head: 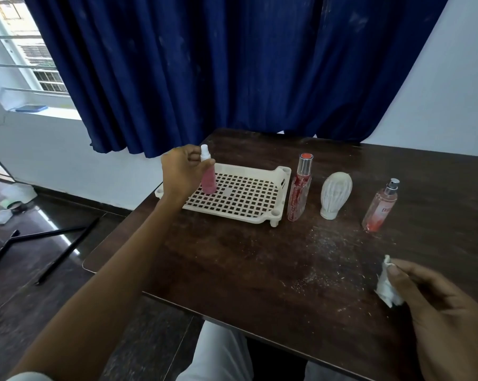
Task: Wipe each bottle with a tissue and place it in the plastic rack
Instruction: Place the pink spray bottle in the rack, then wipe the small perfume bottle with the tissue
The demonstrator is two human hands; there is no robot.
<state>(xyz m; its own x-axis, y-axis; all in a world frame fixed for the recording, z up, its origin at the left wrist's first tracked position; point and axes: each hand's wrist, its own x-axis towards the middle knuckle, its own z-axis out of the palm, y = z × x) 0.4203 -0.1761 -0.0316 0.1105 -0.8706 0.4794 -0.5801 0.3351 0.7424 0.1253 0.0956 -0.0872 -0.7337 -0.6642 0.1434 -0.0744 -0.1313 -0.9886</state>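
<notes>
Over the rack's far left corner, the left hand [181, 171] curls its fingers round a small pink spray bottle with a white cap [208, 174]. It holds the bottle upright and high on the body, probably so the base can settle on the grid; whether it already rests there I cannot tell. Under that hand and to its right, the cream plastic rack with a square-holed floor [276, 215] lies on the dark wooden table [232, 257]. Further right stand a tall clear bottle with red flecks [299, 188], a white ribbed bulb-shaped bottle [335, 195] and a pink bottle with a silver sprayer [381, 206], apparently awaiting wiping. Nearest the body, the right hand [436, 303] pinches a crumpled white tissue [386, 284], likely ready for the next bottle.
</notes>
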